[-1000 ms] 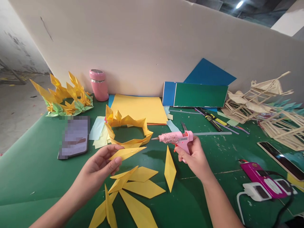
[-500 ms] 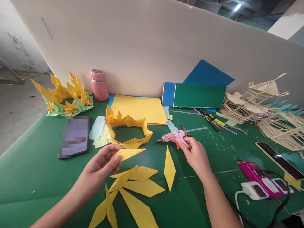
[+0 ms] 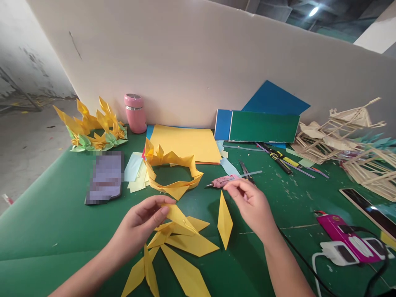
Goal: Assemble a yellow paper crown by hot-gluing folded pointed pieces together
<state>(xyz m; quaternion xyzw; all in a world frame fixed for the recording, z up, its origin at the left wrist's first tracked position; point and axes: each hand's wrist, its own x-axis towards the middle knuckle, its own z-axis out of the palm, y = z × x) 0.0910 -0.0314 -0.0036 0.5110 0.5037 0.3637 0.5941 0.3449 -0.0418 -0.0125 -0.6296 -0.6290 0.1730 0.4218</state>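
Note:
My left hand is closed, pinching a folded yellow paper petal between thumb and fingers. A thin line of glue shows near its lower right tip. My right hand is off the table with fingers loosely curled and nothing visible in them. Just behind it a pink glue gun lies on the table, its handle partly hidden by the hand. A single yellow paper diamond lies below the right fingertips. More yellow paper pieces are fanned out under my left hand. Beyond it stands a yellow paper crown.
Yellow sheets and a pink flask stand at the back. A finished-looking paper crown and a phone are at left. Stick models, a magenta power strip with cables and a craft knife are at right.
My right hand has let go of the glue gun, which now lies on the table. My left hand has lowered slightly, and the petal's tip now points down to the right.

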